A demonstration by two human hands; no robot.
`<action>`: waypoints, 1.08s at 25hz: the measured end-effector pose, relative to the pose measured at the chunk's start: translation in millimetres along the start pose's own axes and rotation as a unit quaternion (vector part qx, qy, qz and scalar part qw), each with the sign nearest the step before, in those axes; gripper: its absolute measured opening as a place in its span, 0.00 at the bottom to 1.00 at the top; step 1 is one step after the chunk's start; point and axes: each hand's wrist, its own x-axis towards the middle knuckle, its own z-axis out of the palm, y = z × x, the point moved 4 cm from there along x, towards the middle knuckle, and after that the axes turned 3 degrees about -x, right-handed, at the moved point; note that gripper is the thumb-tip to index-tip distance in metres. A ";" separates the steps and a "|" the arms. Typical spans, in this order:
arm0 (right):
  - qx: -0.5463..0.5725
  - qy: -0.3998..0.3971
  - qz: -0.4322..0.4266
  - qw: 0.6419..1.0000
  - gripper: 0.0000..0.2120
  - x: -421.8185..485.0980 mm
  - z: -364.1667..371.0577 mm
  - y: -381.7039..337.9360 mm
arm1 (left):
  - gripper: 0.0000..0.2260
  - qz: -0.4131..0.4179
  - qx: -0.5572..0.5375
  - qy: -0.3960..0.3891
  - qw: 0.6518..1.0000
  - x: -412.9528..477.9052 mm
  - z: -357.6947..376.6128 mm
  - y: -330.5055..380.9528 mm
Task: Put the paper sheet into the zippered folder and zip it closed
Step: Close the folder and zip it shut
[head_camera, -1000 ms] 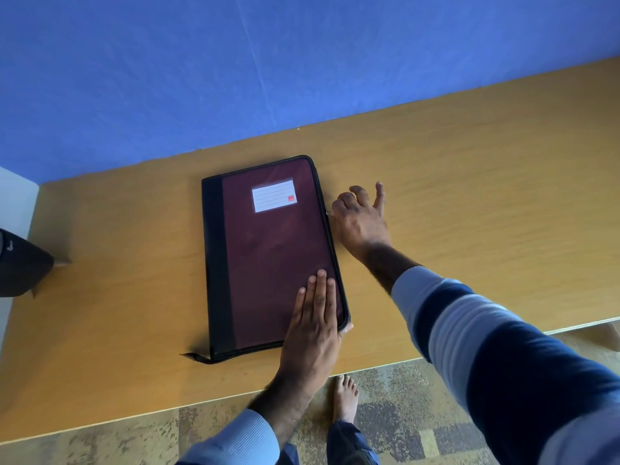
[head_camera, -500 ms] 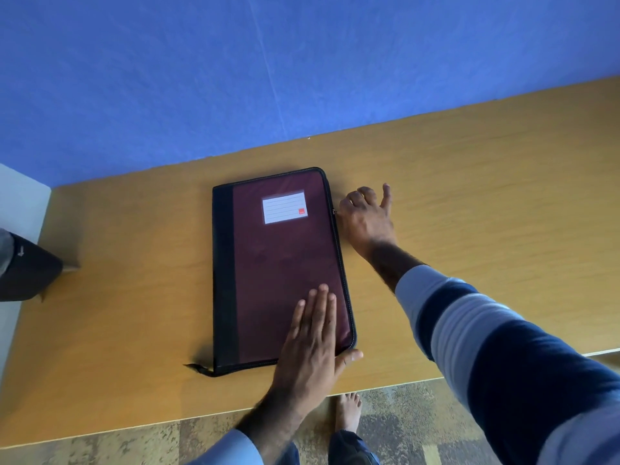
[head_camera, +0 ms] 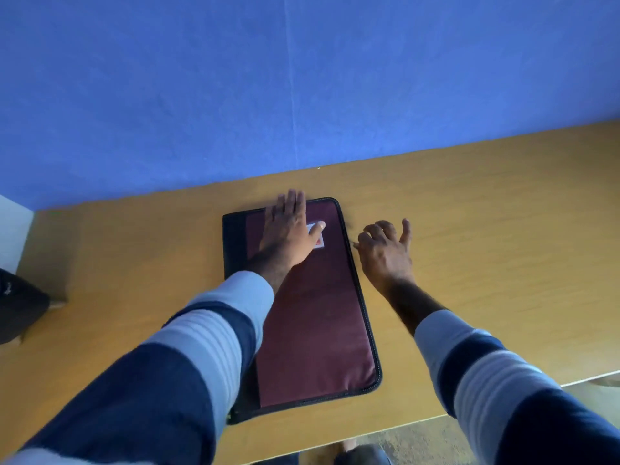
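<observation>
The maroon zippered folder (head_camera: 318, 323) with black trim lies closed and flat on the wooden table (head_camera: 486, 229), long side running away from me. My left hand (head_camera: 288, 236) rests flat on its far end, fingers spread, partly covering the white label (head_camera: 318, 242). My right hand (head_camera: 385, 253) sits against the folder's right edge near the far end, fingers curled, thumb and forefinger pinched on the small zipper pull (head_camera: 353, 243). No paper sheet is visible.
A blue wall (head_camera: 302, 95) runs along the table's far edge. A dark bag (head_camera: 16, 307) sits at the left end of the table. The table's near edge (head_camera: 419, 419) lies just below the folder, with patterned floor beyond it.
My left hand has moved from the folder's near right corner up to its far end, over the label. My right hand stays at the right edge near the far end.
</observation>
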 end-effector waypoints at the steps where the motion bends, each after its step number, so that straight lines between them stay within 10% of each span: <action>1: -0.001 0.008 0.005 1.000 0.06 -1.7 -0.6 -1.9 | 0.36 0.010 -0.006 -0.008 1.000 9.1 0.1 -0.9; 10: 0.003 0.053 -0.038 0.998 0.05 2.1 4.1 -0.1 | 0.19 0.008 -0.047 0.007 0.999 38.4 1.1 10.9; 27: -0.010 0.068 -0.072 0.995 0.06 76.3 8.0 2.6 | 0.19 0.030 -0.048 0.014 0.998 45.9 2.7 11.3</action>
